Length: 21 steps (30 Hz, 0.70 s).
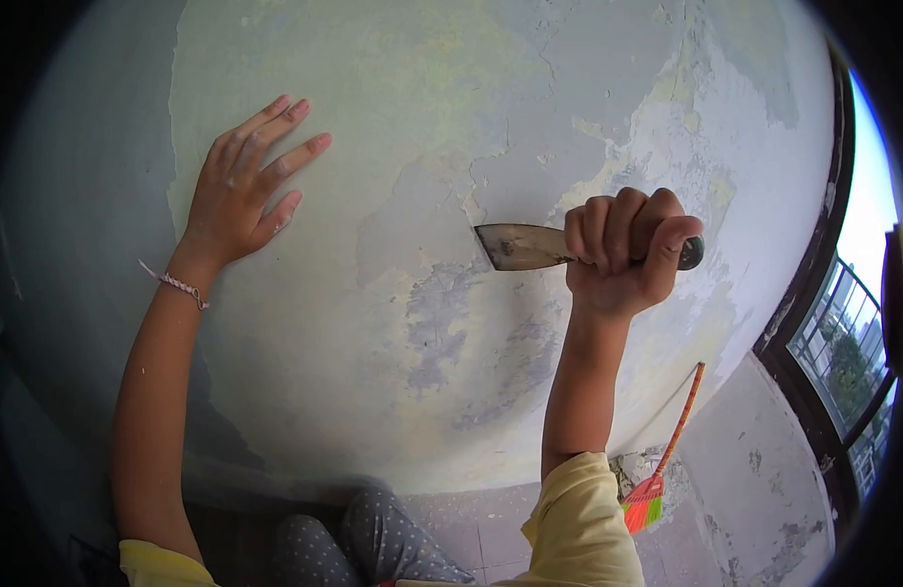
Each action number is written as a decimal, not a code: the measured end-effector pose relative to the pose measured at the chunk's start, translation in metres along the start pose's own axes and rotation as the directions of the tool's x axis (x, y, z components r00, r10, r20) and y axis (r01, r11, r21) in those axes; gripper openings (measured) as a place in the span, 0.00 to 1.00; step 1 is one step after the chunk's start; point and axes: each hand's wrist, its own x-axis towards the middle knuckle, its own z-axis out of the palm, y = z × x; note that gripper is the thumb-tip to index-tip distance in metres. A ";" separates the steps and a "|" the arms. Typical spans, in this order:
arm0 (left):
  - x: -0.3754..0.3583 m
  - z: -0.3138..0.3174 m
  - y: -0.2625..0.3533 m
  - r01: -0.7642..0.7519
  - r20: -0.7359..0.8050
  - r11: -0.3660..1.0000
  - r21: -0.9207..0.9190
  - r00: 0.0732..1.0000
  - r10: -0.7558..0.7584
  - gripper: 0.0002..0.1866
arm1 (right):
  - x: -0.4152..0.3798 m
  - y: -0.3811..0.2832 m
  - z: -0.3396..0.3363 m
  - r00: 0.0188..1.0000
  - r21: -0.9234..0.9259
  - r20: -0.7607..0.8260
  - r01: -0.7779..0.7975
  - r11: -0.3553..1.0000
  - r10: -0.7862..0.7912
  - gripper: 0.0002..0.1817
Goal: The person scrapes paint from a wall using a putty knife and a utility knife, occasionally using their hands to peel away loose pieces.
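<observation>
My right hand (623, 245) is closed around the handle of a putty knife (518, 247). The knife's metal blade points left, its edge at a patch of flaking paint on the wall (324, 323); whether it touches cannot be made out for certain. My left hand (246, 186) rests against the wall to the left, fingers spread, with a braided bracelet at the wrist. Paint is peeled off in irregular grey and yellowish patches around the blade, and cracks run above it. Most of the handle is hidden by my fingers.
A broom (657, 489) with red and green bristles leans against the wall at lower right. Beside it is a low, stained wall section (764, 460). A dark-framed window (833, 323) with a railing lies at the far right. My knees in dotted trousers (393, 538) are below.
</observation>
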 end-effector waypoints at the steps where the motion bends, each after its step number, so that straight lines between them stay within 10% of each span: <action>1: 0.000 0.000 0.000 -0.007 -0.007 1.000 0.006 1.000 0.007 0.30 | 0.003 -0.008 -0.003 0.998 0.087 -0.046 0.038 0.995 -0.034 0.29; 5: 0.000 -0.001 -0.001 0.001 -0.004 1.000 0.013 1.000 -0.001 0.30 | 0.002 -0.031 -0.020 0.978 0.235 -0.040 0.206 0.950 -0.203 0.29; 12: -0.001 0.001 0.001 0.004 -0.007 1.000 0.017 1.000 -0.004 0.30 | -0.004 0.003 -0.007 0.982 0.057 -0.188 -0.009 0.998 0.020 0.29; 16: -0.001 0.000 0.000 0.010 -0.008 1.000 0.008 1.000 -0.010 0.30 | -0.006 -0.030 -0.016 0.968 0.260 -0.147 0.239 0.936 -0.206 0.29; 21: -0.001 0.000 0.000 -0.001 -0.007 1.000 0.012 1.000 0.001 0.30 | -0.010 0.011 0.008 0.943 -0.036 -0.328 0.039 0.999 -0.049 0.30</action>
